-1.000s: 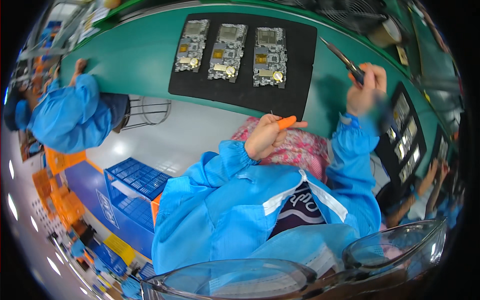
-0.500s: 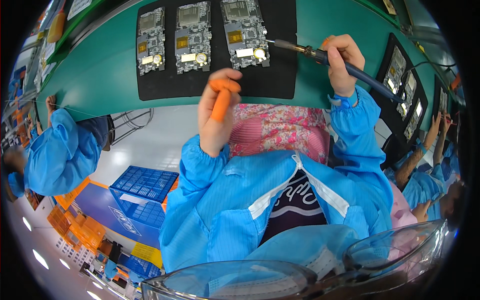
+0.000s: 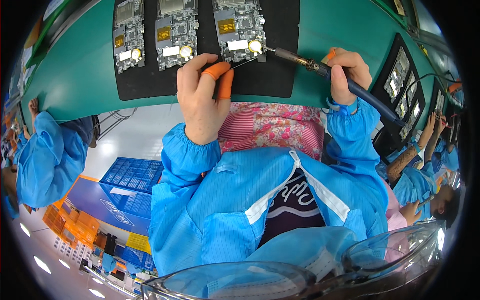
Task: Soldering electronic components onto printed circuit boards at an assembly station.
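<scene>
My right hand [image 3: 350, 75] is closed around a blue-handled soldering iron [image 3: 372, 96]; one fingertip wears an orange cot. The iron's tip is at the lower right edge of the rightmost circuit board [image 3: 242, 25], close to its round coin cell [image 3: 255, 47]. In my left hand [image 3: 200, 102], two fingers in orange cots pinch a thin strand of solder wire [image 3: 246, 62]. Its end reaches toward that same board corner, near the tip; whether they touch is too small to tell. Two similar boards, a middle one [image 3: 175, 30] and a left one [image 3: 129, 32], lie alongside.
The boards rest on a black mat [image 3: 277, 82] over a green table [image 3: 65, 82]. Another black mat with boards [image 3: 397, 70] lies at the right, a cable crossing it. A blue crate [image 3: 132, 172] stands below left. Co-workers in blue sit at both sides.
My left hand has moved left and forward, bringing the wire to the rightmost board's lower corner. The iron's tip has shifted slightly nearer to me along that board's edge. The view has shifted somewhat.
</scene>
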A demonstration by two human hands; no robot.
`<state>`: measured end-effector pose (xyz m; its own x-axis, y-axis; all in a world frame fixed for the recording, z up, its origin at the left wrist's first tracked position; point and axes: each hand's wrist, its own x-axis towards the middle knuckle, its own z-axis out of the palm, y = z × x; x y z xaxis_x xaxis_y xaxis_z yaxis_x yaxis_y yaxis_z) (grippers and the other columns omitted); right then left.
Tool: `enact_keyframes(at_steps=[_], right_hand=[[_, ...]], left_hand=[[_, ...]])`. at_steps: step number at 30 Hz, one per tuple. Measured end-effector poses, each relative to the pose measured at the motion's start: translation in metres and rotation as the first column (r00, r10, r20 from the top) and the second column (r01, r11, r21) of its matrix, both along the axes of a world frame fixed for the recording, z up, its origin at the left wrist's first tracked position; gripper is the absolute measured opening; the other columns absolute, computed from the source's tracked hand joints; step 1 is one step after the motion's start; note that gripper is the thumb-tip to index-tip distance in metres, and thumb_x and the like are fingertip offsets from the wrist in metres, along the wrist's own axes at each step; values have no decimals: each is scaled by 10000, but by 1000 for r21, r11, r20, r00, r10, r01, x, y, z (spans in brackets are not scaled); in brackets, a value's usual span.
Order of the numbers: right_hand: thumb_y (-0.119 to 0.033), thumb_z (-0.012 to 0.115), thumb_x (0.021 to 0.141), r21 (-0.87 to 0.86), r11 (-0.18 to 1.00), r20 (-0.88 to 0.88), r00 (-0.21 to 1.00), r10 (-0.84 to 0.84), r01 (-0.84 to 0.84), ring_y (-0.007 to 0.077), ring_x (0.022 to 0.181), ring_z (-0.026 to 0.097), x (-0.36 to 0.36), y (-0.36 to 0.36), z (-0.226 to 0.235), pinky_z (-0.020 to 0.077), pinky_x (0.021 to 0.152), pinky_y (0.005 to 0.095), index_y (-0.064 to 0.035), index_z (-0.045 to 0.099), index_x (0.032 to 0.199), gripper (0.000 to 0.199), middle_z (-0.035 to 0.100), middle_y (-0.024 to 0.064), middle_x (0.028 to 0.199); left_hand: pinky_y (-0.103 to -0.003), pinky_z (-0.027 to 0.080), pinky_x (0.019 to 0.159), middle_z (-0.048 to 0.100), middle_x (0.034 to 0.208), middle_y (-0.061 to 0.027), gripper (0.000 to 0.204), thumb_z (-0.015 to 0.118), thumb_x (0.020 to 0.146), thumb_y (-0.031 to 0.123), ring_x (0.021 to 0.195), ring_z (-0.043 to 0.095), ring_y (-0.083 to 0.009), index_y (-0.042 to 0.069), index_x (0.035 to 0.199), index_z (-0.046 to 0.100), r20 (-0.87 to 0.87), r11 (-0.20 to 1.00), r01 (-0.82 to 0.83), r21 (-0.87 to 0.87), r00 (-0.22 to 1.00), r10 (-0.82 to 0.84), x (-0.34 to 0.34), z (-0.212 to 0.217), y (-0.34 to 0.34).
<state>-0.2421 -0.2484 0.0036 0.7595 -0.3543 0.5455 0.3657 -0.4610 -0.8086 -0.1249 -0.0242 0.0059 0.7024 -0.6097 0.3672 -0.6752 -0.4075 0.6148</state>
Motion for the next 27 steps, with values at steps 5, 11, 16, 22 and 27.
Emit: enact_keyframes(at_steps=[5, 11, 16, 22, 27], right_hand=[[-47, 561, 742, -35, 997, -12, 998, 62, -63, 163, 456, 470, 2, 0, 0, 374, 434, 265, 24, 528, 742, 77, 530, 102, 592], [-65, 575, 735, -71, 996, -15, 998, 57, -58, 176, 448, 489, 4, 1, 0, 372, 420, 263, 20, 531, 698, 103, 520, 97, 569], [-47, 572, 716, -104, 992, -51, 997, 64, -69, 186, 438, 488, 5, 1, 0, 369, 416, 264, 20, 524, 690, 86, 511, 96, 554], [-23, 571, 700, -126, 987, -41, 995, 94, -98, 190, 434, 487, 9, 1, -1, 365, 411, 266, 23, 520, 681, 71, 506, 99, 551], [-16, 564, 712, -110, 985, -80, 989, 124, -132, 184, 429, 480, 7, -1, -1, 353, 406, 263, 22, 512, 688, 69, 500, 97, 546]], left_hand=[[-317, 431, 645, 554, 905, -88, 209, 707, 625, -44, 783, 525, -250, 16, 797, 604, -37, 991, -10, -132, 999, 5, -6, -6, -3], [-312, 430, 627, 555, 886, -85, 220, 705, 599, -62, 754, 529, -245, 13, 777, 599, -9, 989, 22, -144, 1000, -24, -5, -8, -6], [-313, 425, 630, 553, 885, -83, 228, 698, 597, -67, 748, 527, -244, 15, 787, 600, 1, 992, 58, -115, 998, -58, -5, -9, -7], [-294, 448, 661, 552, 897, -92, 235, 703, 593, -89, 803, 550, -233, -3, 791, 611, -26, 997, 69, -37, 997, -70, -6, -8, -7], [-320, 420, 627, 549, 888, -81, 227, 694, 603, -59, 738, 524, -245, 11, 796, 598, 1, 993, 74, -91, 997, -74, -6, -12, -13]])
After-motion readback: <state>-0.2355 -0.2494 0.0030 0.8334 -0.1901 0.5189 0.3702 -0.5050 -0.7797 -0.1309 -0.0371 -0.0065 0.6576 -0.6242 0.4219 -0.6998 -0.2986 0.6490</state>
